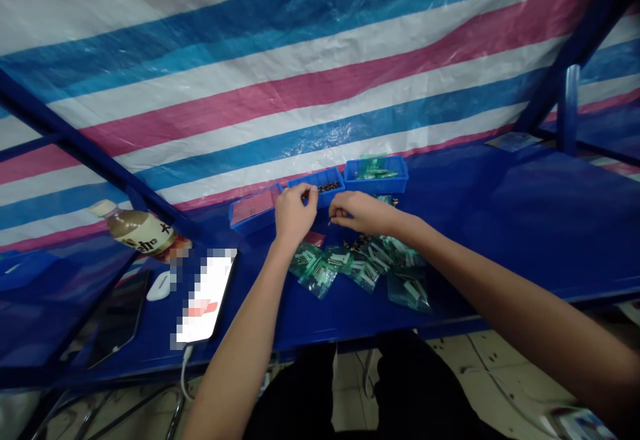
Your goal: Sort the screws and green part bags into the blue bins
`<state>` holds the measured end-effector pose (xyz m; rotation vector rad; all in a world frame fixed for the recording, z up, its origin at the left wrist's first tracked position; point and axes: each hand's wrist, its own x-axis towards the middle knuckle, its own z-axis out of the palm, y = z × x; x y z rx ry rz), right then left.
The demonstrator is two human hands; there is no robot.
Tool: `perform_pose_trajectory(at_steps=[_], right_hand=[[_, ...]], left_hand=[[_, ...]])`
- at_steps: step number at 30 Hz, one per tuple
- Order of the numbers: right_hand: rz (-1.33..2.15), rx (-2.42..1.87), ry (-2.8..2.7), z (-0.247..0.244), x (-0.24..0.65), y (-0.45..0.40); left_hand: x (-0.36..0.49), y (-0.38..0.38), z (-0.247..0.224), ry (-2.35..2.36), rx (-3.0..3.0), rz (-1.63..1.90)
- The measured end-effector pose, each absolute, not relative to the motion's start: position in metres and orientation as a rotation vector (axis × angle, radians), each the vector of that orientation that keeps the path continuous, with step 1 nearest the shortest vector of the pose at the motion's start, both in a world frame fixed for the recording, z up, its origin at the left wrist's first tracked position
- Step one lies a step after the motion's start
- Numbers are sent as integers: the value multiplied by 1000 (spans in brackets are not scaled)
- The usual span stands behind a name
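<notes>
My left hand (296, 212) is closed, thumb and fingertips together, at the front of the middle blue bin (306, 179); whatever they hold is hidden. In that bin lie small dark and brass-coloured parts (329, 187). My right hand (357, 211) pinches a tiny, thin piece (330, 222), too small to name. Below both hands, several green-tinted plastic bags (320, 276) with white and metallic pieces inside are spread on the blue table (320, 323). A red packet (315, 239) lies beside my left wrist. More small brass-coloured parts sit under my right hand.
A left blue bin (237, 225) holds pink-red packets; a right blue bin (376, 183) holds green bags. At left are a drink bottle (143, 230), a white earbud case (159, 286), a lit phone (210, 300) on a cable and a dark device (117, 320). Striped sheeting (300, 87) hangs behind.
</notes>
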<state>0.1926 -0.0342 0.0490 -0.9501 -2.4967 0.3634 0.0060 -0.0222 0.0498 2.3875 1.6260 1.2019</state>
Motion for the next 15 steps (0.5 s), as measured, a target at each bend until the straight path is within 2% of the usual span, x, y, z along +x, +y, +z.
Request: perform_pose_trajectory(at_steps=[5, 15], right_hand=[[312, -1078, -2183, 59, 204, -29], [354, -1036, -2089, 57, 200, -30]], left_hand=[[13, -22, 47, 1355, 2321, 967], [7, -16, 49, 1123, 1993, 1043]])
